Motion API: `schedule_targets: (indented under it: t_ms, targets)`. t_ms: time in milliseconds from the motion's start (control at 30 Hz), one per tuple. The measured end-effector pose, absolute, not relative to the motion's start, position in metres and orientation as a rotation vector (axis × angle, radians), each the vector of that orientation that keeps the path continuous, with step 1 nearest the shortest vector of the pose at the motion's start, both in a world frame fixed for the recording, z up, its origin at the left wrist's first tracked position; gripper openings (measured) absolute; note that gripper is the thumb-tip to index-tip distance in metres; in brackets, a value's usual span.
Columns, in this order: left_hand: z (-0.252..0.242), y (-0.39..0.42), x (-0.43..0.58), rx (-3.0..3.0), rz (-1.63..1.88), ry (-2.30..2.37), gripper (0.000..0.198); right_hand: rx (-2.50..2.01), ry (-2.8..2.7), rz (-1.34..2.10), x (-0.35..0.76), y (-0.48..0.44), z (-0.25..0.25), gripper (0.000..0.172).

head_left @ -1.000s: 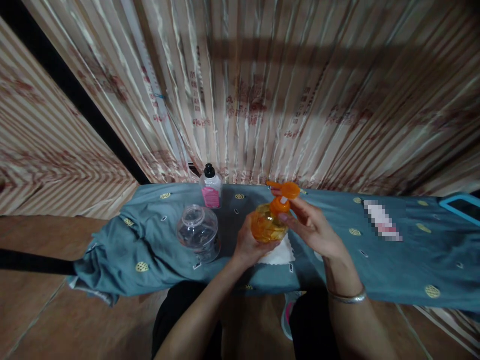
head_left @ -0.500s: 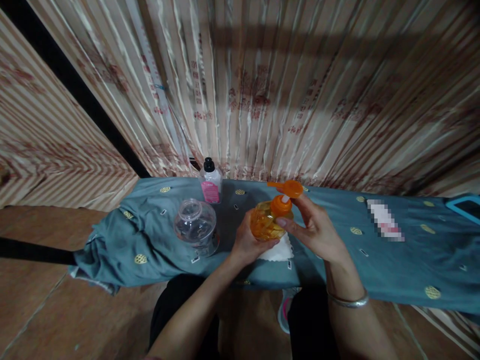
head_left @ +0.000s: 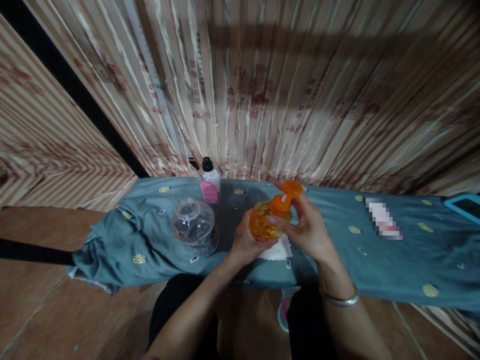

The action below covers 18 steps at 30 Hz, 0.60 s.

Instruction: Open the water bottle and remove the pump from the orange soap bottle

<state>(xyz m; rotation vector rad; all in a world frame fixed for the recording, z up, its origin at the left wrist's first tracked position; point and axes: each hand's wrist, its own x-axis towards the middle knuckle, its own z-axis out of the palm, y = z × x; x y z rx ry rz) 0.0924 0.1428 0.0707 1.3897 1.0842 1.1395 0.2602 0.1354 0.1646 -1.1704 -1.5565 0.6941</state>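
Note:
My left hand (head_left: 245, 240) is wrapped round the side of a clear pump bottle (head_left: 261, 222) with amber liquid in it. The bottle has an orange pump top (head_left: 280, 205) with a white stem under its head. My right hand (head_left: 305, 225) grips the pump top from the right, its thumb across the front near the bottle's shoulder and its fingers partly hidden behind. Under the bottle, a white cloth or tissue (head_left: 278, 251) with a wavy edge lies on the table.
A clear, wide-bodied empty jar (head_left: 195, 227) stands left of my hands. Behind it is a black-capped bottle (head_left: 210, 186) with a pink label. A blurred white-and-pink item (head_left: 383, 220) and a blue-framed object (head_left: 465, 206) lie right on the teal cloth (head_left: 330, 270). A pleated curtain (head_left: 255, 125) hangs behind.
The pump head has turned: its spout pointed left and now no longer sticks out that way. My right hand has shifted slightly left round the pump top. My left hand keeps its hold.

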Motion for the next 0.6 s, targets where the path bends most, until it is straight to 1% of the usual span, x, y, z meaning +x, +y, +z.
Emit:
schedule_targets:
  t_ms: [33, 100, 233, 300, 400, 500, 600]
  targets:
    - [0.071, 0.143, 0.092, 1.394, 1.133, 1.091, 0.085, -1.201, -1.517, 0.65, 0.258, 0.136, 0.162, 0.062]
    - [0.072, 0.142, 0.092, 1.398, 1.115, 1.113, 0.084, -1.225, -1.466, 0.607, 0.257, 0.137, 0.16, 0.062]
    - [0.073, 0.143, 0.092, 1.398, 1.101, 1.143, 0.088, -1.144, -1.545, 0.747, 0.263, 0.136, 0.166, 0.043]
    - [0.072, 0.143, 0.093, 1.386, 1.121, 1.125, 0.089, -1.098, -1.599, 0.834, 0.267, 0.136, 0.17, 0.04]
    - [0.071, 0.143, 0.093, 1.376, 1.134, 1.101, 0.088, -1.111, -1.585, 0.821, 0.267, 0.137, 0.167, 0.043]
    - [0.071, 0.143, 0.093, 1.377, 1.121, 1.124, 0.086, -1.183, -1.498, 0.709, 0.262, 0.139, 0.159, 0.054]
    - [0.073, 0.143, 0.093, 1.372, 1.115, 1.136, 0.087, -1.197, -1.449, 0.696, 0.26, 0.141, 0.157, 0.053]
